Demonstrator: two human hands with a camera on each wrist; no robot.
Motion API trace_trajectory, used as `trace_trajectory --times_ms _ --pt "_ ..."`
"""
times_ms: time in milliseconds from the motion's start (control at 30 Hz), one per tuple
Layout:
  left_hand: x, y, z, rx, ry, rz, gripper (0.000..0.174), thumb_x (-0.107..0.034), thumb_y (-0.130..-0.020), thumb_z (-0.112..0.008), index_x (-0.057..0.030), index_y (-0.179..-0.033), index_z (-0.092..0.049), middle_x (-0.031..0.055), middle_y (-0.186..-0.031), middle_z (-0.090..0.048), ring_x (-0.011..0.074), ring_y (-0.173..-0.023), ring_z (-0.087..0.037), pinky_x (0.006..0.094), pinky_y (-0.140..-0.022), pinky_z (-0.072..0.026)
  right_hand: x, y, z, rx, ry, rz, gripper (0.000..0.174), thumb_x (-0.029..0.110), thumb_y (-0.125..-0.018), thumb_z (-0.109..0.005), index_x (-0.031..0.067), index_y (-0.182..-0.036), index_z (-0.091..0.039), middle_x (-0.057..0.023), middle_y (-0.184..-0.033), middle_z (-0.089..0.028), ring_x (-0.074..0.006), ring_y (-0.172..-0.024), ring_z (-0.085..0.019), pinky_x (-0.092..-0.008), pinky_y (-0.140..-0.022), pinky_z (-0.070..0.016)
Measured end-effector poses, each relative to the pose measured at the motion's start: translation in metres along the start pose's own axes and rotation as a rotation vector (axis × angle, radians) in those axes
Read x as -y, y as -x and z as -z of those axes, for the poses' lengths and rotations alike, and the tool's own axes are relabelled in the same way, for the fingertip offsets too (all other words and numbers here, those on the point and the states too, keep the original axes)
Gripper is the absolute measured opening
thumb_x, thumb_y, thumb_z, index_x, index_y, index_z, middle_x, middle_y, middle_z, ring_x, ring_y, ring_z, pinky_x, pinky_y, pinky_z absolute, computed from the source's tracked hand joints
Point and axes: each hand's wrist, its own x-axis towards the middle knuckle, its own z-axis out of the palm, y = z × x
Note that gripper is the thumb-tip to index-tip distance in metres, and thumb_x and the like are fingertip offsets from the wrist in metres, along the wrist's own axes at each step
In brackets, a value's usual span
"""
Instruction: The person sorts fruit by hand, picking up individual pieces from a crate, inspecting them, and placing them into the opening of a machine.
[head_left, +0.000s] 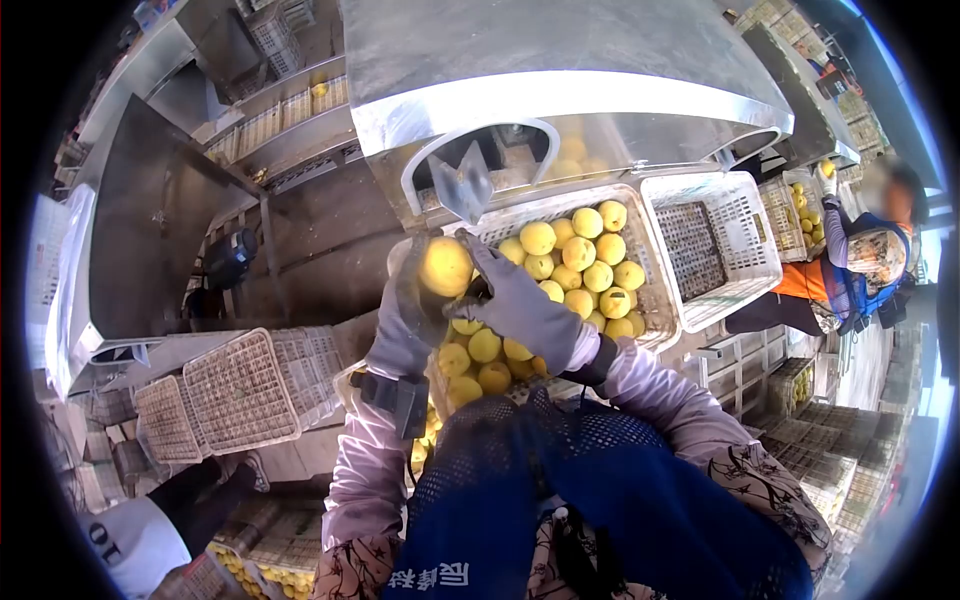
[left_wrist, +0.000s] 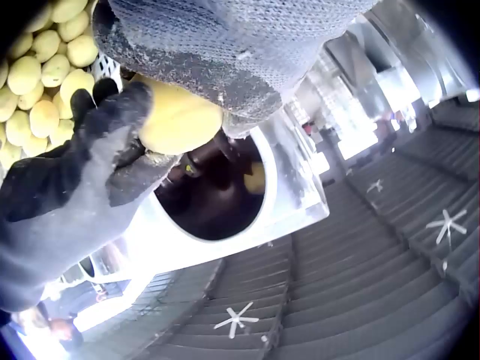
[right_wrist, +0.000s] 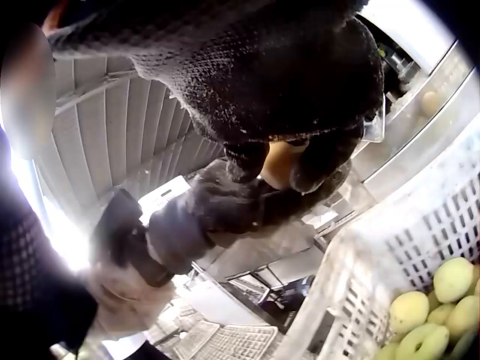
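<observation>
Both hands wear grey knitted gloves with dark, worn palms and fingers. Out in front of the body, my left hand (head_left: 398, 315) grips a yellow peach (head_left: 446, 266) from its left side. Fingers and thumb of my right hand (head_left: 540, 318) close on the same peach from the right. Part of the fruit stays exposed between the gloves in the left wrist view, while the right wrist view leaves only a small patch of it uncovered. Below the hands stands a white plastic crate (head_left: 655, 290) holding many yellow peaches (head_left: 578, 253).
A metal machine (head_left: 560, 60) with a round opening (left_wrist: 214, 206) stands just ahead. Another white crate (head_left: 742, 225) adjoins the peach crate on the right. Stacked crates (head_left: 245, 385) lie at left. One person (head_left: 870, 250) works at far right; another person's white garment (head_left: 140, 540) shows lower left.
</observation>
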Motion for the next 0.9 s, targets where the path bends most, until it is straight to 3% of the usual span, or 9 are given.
trace_trajectory --times_ms 67,167,333,433,567,633,733,800,900 --pt "-0.04 0.005 -0.033 -0.033 0.55 0.28 0.038 -0.031 -0.112 -0.047 -0.0032 -0.139 -0.052 0.0086 -0.127 -0.065 0.0179 -0.113 -0.066 0.0322 -0.096 -0.0546 -0.001 -0.002 0.01 -0.053 -0.031 -0.014 0.099 0.014 -0.084 -0.083 0.0062 -0.163 -0.025 -0.0272 -0.153 -0.045 -0.0404 -0.139 -0.049 -0.0427 -0.115 -0.0428" --pt "-0.011 -0.008 -0.023 -0.161 0.38 0.247 0.039 -0.014 -0.104 -0.063 -0.0033 -0.14 -0.055 0.0054 -0.117 -0.065 0.0153 -0.105 -0.063 0.0272 -0.092 -0.0545 0.008 0.0 0.017 -0.217 0.028 0.039 0.09 0.015 -0.085 -0.082 0.0078 -0.16 -0.033 -0.0254 -0.144 -0.051 -0.0403 -0.13 -0.056 -0.0445 -0.109 -0.0466" --pt "-0.016 -0.026 -0.012 -0.001 0.009 0.089 0.055 -0.019 -0.097 -0.075 -0.0005 -0.144 -0.054 0.0056 -0.123 -0.066 0.0124 -0.108 -0.062 0.0256 -0.09 -0.0534 -0.015 -0.023 0.059 0.203 -0.209 -0.304 0.086 0.015 -0.083 -0.084 0.0032 -0.156 -0.04 -0.0184 -0.146 -0.056 -0.0242 -0.129 -0.056 -0.036 -0.104 -0.0496" --pt "-0.036 -0.032 -0.011 0.118 -0.102 0.072 0.073 -0.026 -0.092 -0.082 0.0026 -0.15 -0.047 0.0051 -0.128 -0.065 0.0107 -0.112 -0.06 0.0272 -0.094 -0.0516 -0.028 -0.036 0.075 0.339 -0.158 0.1 0.097 0.019 -0.082 -0.084 0.0121 -0.163 -0.032 -0.0204 -0.141 -0.059 -0.0233 -0.11 -0.064 -0.0343 -0.089 -0.055" --pt "-0.006 -0.052 0.008 0.145 0.204 0.119 0.074 -0.03 -0.097 -0.076 -0.0001 -0.154 -0.042 0.0051 -0.129 -0.064 0.0155 -0.11 -0.063 0.0294 -0.093 -0.0538 -0.027 -0.048 0.072 0.356 -0.16 0.205 0.095 0.021 -0.084 -0.082 0.0126 -0.164 -0.031 -0.0199 -0.143 -0.058 -0.0207 -0.1 -0.065 -0.0311 -0.082 -0.0562" --pt "0.014 -0.056 0.018 0.182 0.454 0.122 0.072 -0.031 -0.099 -0.073 -0.0011 -0.156 -0.04 0.0058 -0.13 -0.065 0.0177 -0.111 -0.064 0.0307 -0.093 -0.0551 -0.013 -0.043 0.071 0.38 -0.422 -0.151 0.092 0.018 -0.085 -0.081 0.0122 -0.163 -0.032 -0.0193 -0.142 -0.058 -0.0211 -0.097 -0.067 -0.0313 -0.081 -0.0567" --pt "0.037 -0.058 0.031 0.128 0.277 0.15 0.065 -0.031 -0.104 -0.065 -0.0028 -0.157 -0.039 0.0076 -0.132 -0.065 0.0207 -0.112 -0.066 0.0321 -0.094 -0.0572 -0.015 -0.049 0.071 0.434 -0.565 -0.238 0.089 0.014 -0.084 -0.081 0.0131 -0.161 -0.036 -0.0159 -0.133 -0.063 -0.0207 -0.096 -0.067 -0.0325 -0.081 -0.0573" --pt "0.052 -0.062 0.047 0.152 -0.896 -0.239 0.061 -0.028 -0.106 -0.062 -0.0034 -0.156 -0.038 0.0105 -0.135 -0.064 0.0212 -0.112 -0.067 0.0332 -0.096 -0.0582 -0.014 -0.053 0.067 0.423 -0.581 -0.242 0.088 0.012 -0.083 -0.081 0.0131 -0.159 -0.038 -0.0149 -0.13 -0.064 -0.021 -0.1 -0.067 -0.0344 -0.083 -0.0575" --pt "0.008 -0.049 0.015 -0.001 -0.621 -0.118 0.056 -0.03 -0.106 -0.061 -0.0034 -0.152 -0.043 0.0095 -0.131 -0.064 0.0199 -0.108 -0.068 0.0317 -0.092 -0.0589 -0.015 -0.063 0.058 0.287 -0.396 0.046 0.083 0.017 -0.079 -0.087 0.0123 -0.152 -0.047 -0.0169 -0.126 -0.066 -0.0271 -0.108 -0.067 -0.0406 -0.091 -0.0565"
